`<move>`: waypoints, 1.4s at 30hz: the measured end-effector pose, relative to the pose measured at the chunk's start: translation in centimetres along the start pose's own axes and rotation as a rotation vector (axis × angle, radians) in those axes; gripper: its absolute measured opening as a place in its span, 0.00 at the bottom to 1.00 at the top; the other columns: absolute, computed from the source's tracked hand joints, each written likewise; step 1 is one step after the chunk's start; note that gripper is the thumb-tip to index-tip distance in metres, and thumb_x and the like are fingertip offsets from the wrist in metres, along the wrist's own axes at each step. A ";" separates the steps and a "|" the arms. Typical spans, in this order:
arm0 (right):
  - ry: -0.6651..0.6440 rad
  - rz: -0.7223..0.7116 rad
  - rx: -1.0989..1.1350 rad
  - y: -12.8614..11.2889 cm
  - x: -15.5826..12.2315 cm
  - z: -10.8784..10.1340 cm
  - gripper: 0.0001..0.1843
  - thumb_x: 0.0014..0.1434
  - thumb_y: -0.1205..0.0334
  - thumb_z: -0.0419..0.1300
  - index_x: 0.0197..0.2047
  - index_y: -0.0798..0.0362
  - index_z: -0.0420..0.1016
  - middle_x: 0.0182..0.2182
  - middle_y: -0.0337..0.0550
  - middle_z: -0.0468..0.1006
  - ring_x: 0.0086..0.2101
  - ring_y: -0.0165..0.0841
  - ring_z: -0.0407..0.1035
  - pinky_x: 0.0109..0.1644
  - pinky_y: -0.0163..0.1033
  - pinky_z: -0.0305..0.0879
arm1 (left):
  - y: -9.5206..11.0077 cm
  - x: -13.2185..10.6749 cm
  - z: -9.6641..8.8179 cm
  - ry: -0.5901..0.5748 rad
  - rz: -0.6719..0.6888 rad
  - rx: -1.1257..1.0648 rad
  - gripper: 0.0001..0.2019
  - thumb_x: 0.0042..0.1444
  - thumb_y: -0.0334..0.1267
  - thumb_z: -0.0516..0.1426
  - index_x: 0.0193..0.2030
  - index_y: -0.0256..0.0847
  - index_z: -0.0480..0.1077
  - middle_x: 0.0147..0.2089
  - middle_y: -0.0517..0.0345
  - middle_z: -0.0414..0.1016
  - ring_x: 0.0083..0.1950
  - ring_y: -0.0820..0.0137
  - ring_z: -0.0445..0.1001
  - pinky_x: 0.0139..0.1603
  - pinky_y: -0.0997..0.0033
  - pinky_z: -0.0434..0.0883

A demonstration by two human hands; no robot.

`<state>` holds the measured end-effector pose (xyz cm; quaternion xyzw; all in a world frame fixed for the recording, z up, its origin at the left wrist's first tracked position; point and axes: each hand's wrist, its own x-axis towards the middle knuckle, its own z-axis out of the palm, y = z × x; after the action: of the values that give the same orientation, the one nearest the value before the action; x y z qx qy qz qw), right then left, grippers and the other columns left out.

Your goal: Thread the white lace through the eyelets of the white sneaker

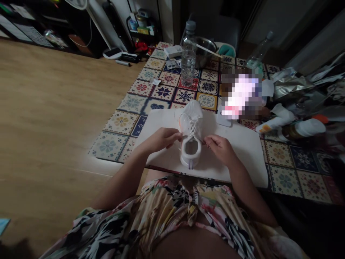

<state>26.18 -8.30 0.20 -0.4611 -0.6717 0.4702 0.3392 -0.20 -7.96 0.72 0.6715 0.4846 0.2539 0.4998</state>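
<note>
A white sneaker (pixel 192 124) stands on a white board with its toe pointing away from me and its opening nearest me. Its white shoelace (pixel 194 126) criss-crosses the front of the shoe. To the left of the opening, my left hand (pixel 165 139) is closed in a pinch on one end of the shoelace. On the opposite side my right hand (pixel 219 146) pinches the other end, a short way from the shoe. The lace ends are thin and hard to make out at the fingertips.
The white board (pixel 239 151) lies on a patterned tablecloth (pixel 121 122). Beyond the shoe stand a clear plastic bottle (pixel 188 54) and a metal pot (pixel 206 46). A blurred-out bright screen (pixel 239 97) is at the right, near tubes and a white-capped bottle (pixel 307 129).
</note>
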 end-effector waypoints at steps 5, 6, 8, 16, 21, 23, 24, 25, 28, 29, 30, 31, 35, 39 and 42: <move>-0.089 0.104 0.120 0.7 0.2 -0.1 0.12 0.59 0.50 0.61 0.37 0.51 0.73 0.26 0.36 0.74 0.25 0.29 0.67 0.31 0.35 0.64 | -1.2 0.3 -0.2 -0.051 0.094 -0.022 0.19 0.60 0.52 0.57 0.31 0.37 0.74 0.27 0.58 0.73 0.29 0.74 0.70 0.32 0.76 0.67; -0.104 0.097 0.100 0.8 0.1 -0.3 0.11 0.59 0.52 0.61 0.38 0.51 0.74 0.27 0.37 0.75 0.27 0.30 0.69 0.34 0.36 0.65 | -1.5 0.3 -0.5 -0.060 0.134 -0.031 0.18 0.60 0.52 0.57 0.32 0.37 0.75 0.30 0.56 0.75 0.32 0.73 0.72 0.36 0.75 0.69; -0.120 0.061 0.002 0.7 0.1 -0.8 0.09 0.59 0.54 0.61 0.36 0.51 0.75 0.29 0.39 0.76 0.30 0.31 0.71 0.38 0.38 0.66 | -2.1 0.4 -1.2 -0.052 0.236 -0.007 0.17 0.59 0.51 0.59 0.33 0.38 0.76 0.36 0.53 0.77 0.38 0.71 0.75 0.42 0.71 0.72; -0.315 -0.112 0.038 -1.1 0.7 -3.2 0.12 0.58 0.51 0.65 0.30 0.51 0.77 0.41 0.45 0.77 0.44 0.35 0.72 0.54 0.43 0.66 | -0.4 0.4 -2.9 -0.146 0.479 0.081 0.11 0.58 0.45 0.63 0.31 0.41 0.80 0.54 0.46 0.78 0.60 0.61 0.73 0.64 0.57 0.67; -0.251 -0.001 0.486 -1.6 1.8 -0.9 0.15 0.55 0.47 0.68 0.33 0.50 0.77 0.46 0.44 0.80 0.42 0.33 0.73 0.48 0.41 0.69 | 0.3 1.1 0.1 -0.016 0.461 -0.307 0.14 0.57 0.47 0.63 0.28 0.39 0.77 0.41 0.49 0.82 0.46 0.65 0.79 0.56 0.60 0.71; -0.172 0.049 0.625 -1.8 2.4 0.7 0.16 0.52 0.45 0.70 0.34 0.49 0.77 0.38 0.41 0.83 0.37 0.31 0.74 0.46 0.40 0.69 | 0.1 1.6 1.8 0.091 0.407 -0.516 0.15 0.55 0.49 0.65 0.30 0.37 0.76 0.35 0.52 0.80 0.37 0.69 0.77 0.43 0.68 0.73; -0.122 0.065 0.681 -1.8 2.6 1.4 0.18 0.49 0.45 0.71 0.33 0.49 0.77 0.34 0.39 0.82 0.34 0.31 0.73 0.44 0.39 0.69 | 0.0 1.9 2.5 0.133 0.397 -0.587 0.16 0.54 0.49 0.66 0.30 0.37 0.76 0.32 0.53 0.78 0.33 0.71 0.75 0.37 0.71 0.71; -0.079 0.081 0.724 -1.8 2.8 2.0 0.19 0.46 0.44 0.73 0.32 0.49 0.76 0.30 0.37 0.82 0.32 0.31 0.73 0.43 0.39 0.70 | -0.1 2.1 3.2 0.166 0.380 -0.645 0.16 0.53 0.49 0.66 0.30 0.36 0.76 0.31 0.55 0.77 0.31 0.73 0.73 0.34 0.73 0.69; 0.014 0.095 0.778 -2.0 3.3 3.1 0.20 0.42 0.45 0.75 0.30 0.48 0.76 0.26 0.35 0.79 0.28 0.30 0.71 0.41 0.39 0.70 | 0.0 2.5 4.4 0.228 0.314 -0.729 0.16 0.52 0.49 0.67 0.32 0.36 0.76 0.29 0.57 0.74 0.28 0.76 0.69 0.27 0.77 0.63; 0.024 0.090 0.777 -2.0 3.4 3.2 0.19 0.42 0.46 0.75 0.30 0.48 0.76 0.26 0.35 0.79 0.28 0.30 0.71 0.41 0.39 0.69 | 0.1 2.6 4.5 0.237 0.300 -0.732 0.15 0.53 0.49 0.66 0.33 0.36 0.76 0.29 0.57 0.74 0.28 0.76 0.68 0.26 0.77 0.62; 0.026 0.081 0.770 -2.1 3.3 3.2 0.18 0.43 0.46 0.75 0.30 0.48 0.77 0.26 0.35 0.79 0.29 0.30 0.71 0.41 0.39 0.69 | 0.3 2.6 4.6 0.241 0.296 -0.724 0.15 0.53 0.49 0.66 0.33 0.37 0.76 0.30 0.57 0.74 0.28 0.76 0.68 0.26 0.77 0.62; 0.024 0.066 0.758 -2.2 3.2 3.0 0.17 0.45 0.47 0.74 0.30 0.48 0.77 0.27 0.36 0.79 0.30 0.30 0.71 0.41 0.39 0.68 | 0.5 2.5 4.6 0.243 0.300 -0.711 0.15 0.53 0.49 0.66 0.33 0.37 0.76 0.32 0.57 0.74 0.29 0.76 0.69 0.27 0.77 0.62; 0.009 -0.041 0.585 -2.7 1.7 1.0 0.13 0.55 0.50 0.69 0.28 0.49 0.76 0.39 0.38 0.77 0.35 0.29 0.68 0.41 0.36 0.63 | 1.2 2.4 4.5 0.249 0.271 -0.675 0.17 0.52 0.51 0.66 0.32 0.37 0.74 0.32 0.58 0.72 0.30 0.76 0.67 0.29 0.77 0.63; -0.075 -0.013 0.390 -2.7 -1.5 -3.6 0.16 0.62 0.52 0.62 0.26 0.50 0.72 0.31 0.39 0.73 0.33 0.31 0.65 0.39 0.36 0.60 | 1.3 2.3 4.4 0.212 0.174 -0.646 0.20 0.50 0.54 0.66 0.31 0.36 0.73 0.27 0.61 0.69 0.27 0.77 0.63 0.28 0.76 0.61; -0.165 0.034 0.201 -2.3 -4.2 -7.6 0.15 0.63 0.53 0.61 0.26 0.50 0.71 0.31 0.40 0.73 0.36 0.33 0.67 0.43 0.38 0.62 | 1.3 2.3 4.3 0.196 0.162 -0.638 0.20 0.50 0.54 0.66 0.31 0.36 0.73 0.27 0.61 0.69 0.27 0.77 0.63 0.29 0.76 0.61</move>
<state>33.65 -10.12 4.77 -0.3960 -0.6388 0.5772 0.3195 4.81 -7.71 -0.01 0.4899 0.3714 0.4951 0.6139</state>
